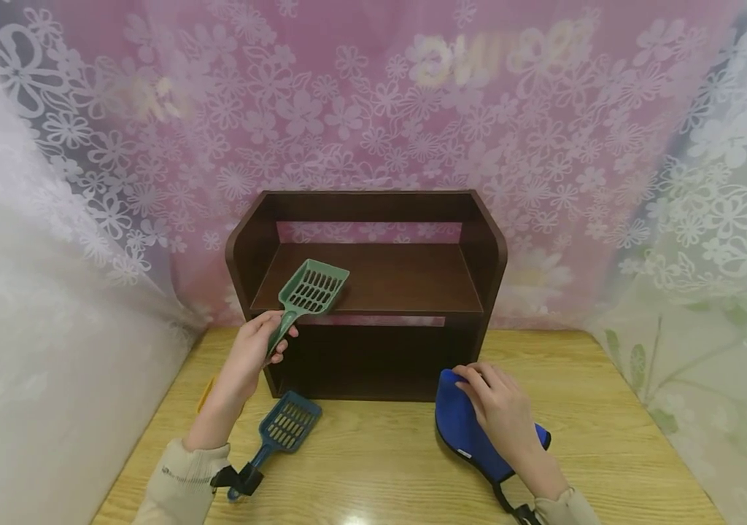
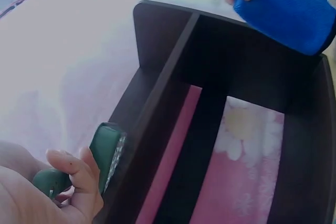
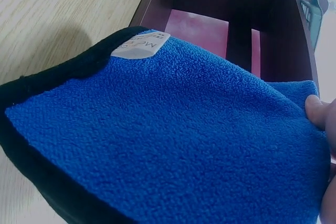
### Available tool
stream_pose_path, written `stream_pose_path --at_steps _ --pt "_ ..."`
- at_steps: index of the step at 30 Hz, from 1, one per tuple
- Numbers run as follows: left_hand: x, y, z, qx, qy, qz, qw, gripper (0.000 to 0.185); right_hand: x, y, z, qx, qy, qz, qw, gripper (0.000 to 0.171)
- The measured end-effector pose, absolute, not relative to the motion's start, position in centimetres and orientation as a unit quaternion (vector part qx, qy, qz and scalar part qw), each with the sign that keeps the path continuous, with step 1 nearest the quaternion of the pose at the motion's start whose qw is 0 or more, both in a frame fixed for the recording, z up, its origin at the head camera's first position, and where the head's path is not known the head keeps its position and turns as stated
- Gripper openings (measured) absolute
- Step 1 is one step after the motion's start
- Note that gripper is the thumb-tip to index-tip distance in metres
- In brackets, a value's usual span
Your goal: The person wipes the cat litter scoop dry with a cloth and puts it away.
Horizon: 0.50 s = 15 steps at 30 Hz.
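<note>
Holding the green scoop (image 1: pixel 308 295) by its handle, the left hand (image 1: pixel 252 350) rests it on the brown shelf (image 1: pixel 373 288). The right hand (image 1: pixel 501 412) grips a blue cloth (image 1: pixel 462 430) on the surface (image 1: pixel 610 437).

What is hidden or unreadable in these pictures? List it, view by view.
- Head view: a yellow object on the table, mostly hidden behind the left hand; what it is cannot be told.
- Head view: mirrored lettering behind the curtain, too blurred to read.
- Right wrist view: the label on the blue cloth, too small and angled.
- Left wrist view: the green scoop, its blade edge-on, its handle inside the fingers.
</note>
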<state>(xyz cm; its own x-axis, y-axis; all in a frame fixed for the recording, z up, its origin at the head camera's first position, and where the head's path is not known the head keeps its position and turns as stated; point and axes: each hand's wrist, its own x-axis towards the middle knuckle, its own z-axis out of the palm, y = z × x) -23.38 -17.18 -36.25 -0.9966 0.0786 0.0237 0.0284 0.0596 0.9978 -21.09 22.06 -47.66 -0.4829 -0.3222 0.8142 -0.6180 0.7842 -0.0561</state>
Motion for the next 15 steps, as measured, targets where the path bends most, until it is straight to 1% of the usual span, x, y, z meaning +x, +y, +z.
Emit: stream_pose_path --at_steps 6,15 --pt "-24.5 -17.4 -34.5 0.043 0.734 0.677 0.011 0.042 -21.2 21.9 -47.7 0.283 -0.840 0.176 0.428 0.037" --pt "-27.3 -17.5 -33.1 0.044 0.736 0.676 0.020 0.045 -21.1 21.4 -47.7 0.290 -0.835 0.178 0.432 0.036"
